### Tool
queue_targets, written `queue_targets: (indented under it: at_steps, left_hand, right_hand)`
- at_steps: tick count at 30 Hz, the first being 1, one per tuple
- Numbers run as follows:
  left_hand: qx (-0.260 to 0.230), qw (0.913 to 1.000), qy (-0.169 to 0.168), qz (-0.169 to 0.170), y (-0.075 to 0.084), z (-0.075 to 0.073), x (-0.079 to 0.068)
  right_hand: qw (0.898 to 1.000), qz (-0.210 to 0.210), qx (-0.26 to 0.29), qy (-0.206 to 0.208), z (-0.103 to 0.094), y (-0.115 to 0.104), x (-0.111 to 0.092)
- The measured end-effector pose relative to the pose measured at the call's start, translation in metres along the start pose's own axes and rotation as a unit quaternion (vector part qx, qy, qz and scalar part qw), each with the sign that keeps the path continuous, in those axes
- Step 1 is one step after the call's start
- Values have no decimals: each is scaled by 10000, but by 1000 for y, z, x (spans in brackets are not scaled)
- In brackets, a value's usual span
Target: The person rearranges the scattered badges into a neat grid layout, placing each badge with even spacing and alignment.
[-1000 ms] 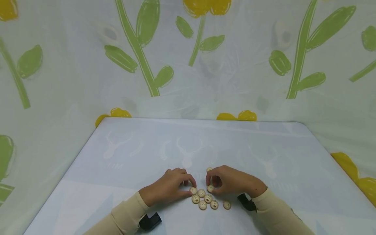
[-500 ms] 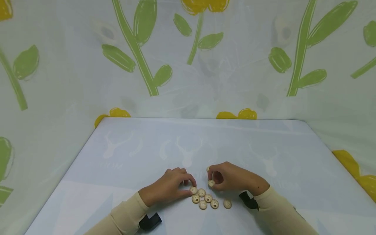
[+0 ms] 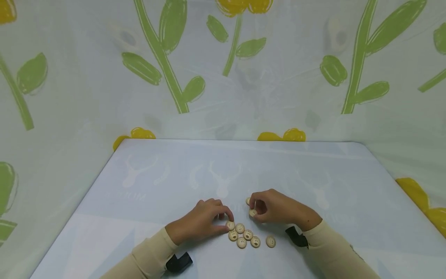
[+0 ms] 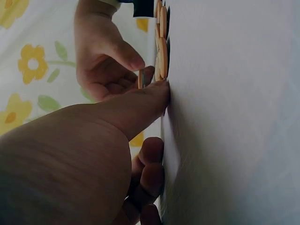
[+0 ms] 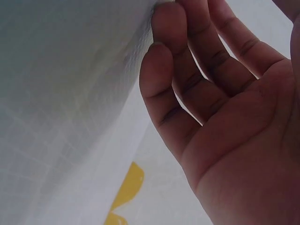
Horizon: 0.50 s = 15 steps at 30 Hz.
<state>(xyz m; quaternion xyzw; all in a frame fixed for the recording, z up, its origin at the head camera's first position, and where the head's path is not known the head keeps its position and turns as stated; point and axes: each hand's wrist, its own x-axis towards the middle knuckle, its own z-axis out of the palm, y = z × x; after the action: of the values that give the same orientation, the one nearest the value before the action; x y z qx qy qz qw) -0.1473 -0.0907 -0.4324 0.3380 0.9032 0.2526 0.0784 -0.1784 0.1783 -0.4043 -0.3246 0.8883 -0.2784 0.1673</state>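
Observation:
Small round pale wooden discs with printed faces lie in the head view. My left hand (image 3: pixel 200 219) rests on the table and holds the disc (image 3: pixel 230 225) at the cluster's left end between thumb and index finger. Between the thumb and index finger of my right hand (image 3: pixel 280 208) is a pinched disc (image 3: pixel 253 213), just beyond the cluster. The left wrist view shows this pinched disc (image 4: pixel 141 78) on edge, apart from the tabletop. In the right wrist view, the other fingers (image 5: pixel 159 70) of my right hand are bent; its disc is out of sight there.
Several discs (image 3: pixel 241 243) sit packed together between my hands. One disc (image 3: pixel 270 241) lies alone on the right, and another disc (image 3: pixel 247 201) is partly behind my right fingers. The pale table (image 3: pixel 174 162) ends at a flower-patterned cloth (image 3: pixel 278 89).
My right hand has moved away from the cluster, towards the far side and slightly right, carrying its pinched disc. The left hand stays in place on its disc.

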Motion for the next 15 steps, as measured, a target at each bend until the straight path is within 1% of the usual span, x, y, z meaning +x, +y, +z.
queue_targets:
  at_steps: [4, 9, 15]
  left_hand:
    - [13, 10000, -28, 17, 0, 0, 0]
    - [41, 10000, 33, 55, 1, -1, 0]
    - [-4, 10000, -49, -71, 2, -1, 0]
  right_hand:
    - [9999, 107, -44, 44, -1, 1, -1]
    - [9997, 158, -96, 170, -5, 2, -1]
    - [9990, 260, -199, 299, -5, 3, -1]
